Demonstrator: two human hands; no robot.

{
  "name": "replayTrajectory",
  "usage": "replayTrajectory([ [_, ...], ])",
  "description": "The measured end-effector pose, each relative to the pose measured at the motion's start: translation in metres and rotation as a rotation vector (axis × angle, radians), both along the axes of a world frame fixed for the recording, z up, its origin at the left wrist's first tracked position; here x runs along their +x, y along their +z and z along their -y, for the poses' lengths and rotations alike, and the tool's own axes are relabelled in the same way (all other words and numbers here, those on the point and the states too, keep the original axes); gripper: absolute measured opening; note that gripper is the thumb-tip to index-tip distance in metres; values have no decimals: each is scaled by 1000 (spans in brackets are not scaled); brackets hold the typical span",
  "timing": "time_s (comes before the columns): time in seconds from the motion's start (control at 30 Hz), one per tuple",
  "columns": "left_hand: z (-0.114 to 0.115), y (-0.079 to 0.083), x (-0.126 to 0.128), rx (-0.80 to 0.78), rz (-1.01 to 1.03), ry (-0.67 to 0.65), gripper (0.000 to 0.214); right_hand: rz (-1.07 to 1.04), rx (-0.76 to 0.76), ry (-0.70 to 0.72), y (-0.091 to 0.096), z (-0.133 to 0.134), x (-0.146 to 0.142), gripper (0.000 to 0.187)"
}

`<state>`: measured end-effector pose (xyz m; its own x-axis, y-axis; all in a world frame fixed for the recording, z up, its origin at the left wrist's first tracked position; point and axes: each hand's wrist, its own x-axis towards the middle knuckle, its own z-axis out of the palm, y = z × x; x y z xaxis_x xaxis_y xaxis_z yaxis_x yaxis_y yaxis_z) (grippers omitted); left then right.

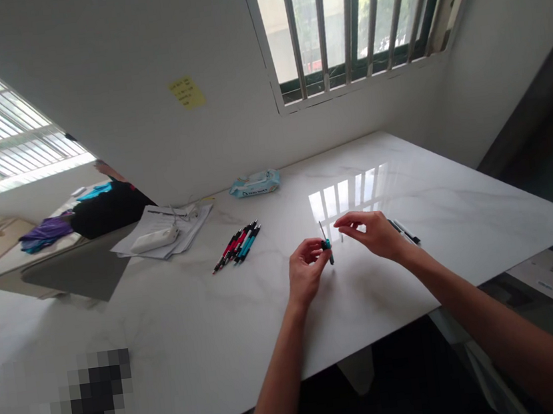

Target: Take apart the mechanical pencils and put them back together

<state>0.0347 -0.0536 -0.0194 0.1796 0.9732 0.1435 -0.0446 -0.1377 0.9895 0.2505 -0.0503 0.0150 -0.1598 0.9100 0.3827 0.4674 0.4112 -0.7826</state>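
Observation:
My left hand (309, 267) is closed around a teal and black pen (327, 246), held upright over the white marbled table. A thin rod like a refill (322, 229) sticks up from its top. To the right, my right hand (368, 233) hovers close to it, thumb and forefinger pinched together; whatever is between those fingertips is too small to make out. Beneath that hand, partly covered by it, several dark and white slender pieces like pen parts (405, 231) lie on the table. Left of both hands rests a loose pile of red, black and blue pens (238, 244).
A blue wipes packet (255, 183) lies against the wall. Papers (188, 228) with a white case (154, 239) on them sit farther left, beside a grey panel (77, 265). A yellow note (186, 92) is stuck on the wall. The table's front edge runs under my forearms.

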Motion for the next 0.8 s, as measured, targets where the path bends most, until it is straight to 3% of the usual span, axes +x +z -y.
replayTrajectory([
  [0.17, -1, -1, 1, -5, 34, 25, 31, 413, 52, 83, -17, -23, 24, 20],
  [0.3, -1, 1, 1, -16, 23, 28, 32, 473, 45, 173, -31, -36, 18, 18],
  [0.43, 1, 3, 2, -64, 50, 22, 33, 468, 22, 193, -33, -46, 6, 16],
  [0.53, 2, 4, 3, -111, 71, -3, 34, 280, -39, 160, -25, -53, 3, 17],
  [0.7, 5, 6, 6, -170, 56, -49, 34, -368, -120, 115, -2, -66, -2, 33],
  [0.8, 6, 7, 7, -195, 34, -56, 33, -628, -177, 133, 5, -68, -7, 42],
])
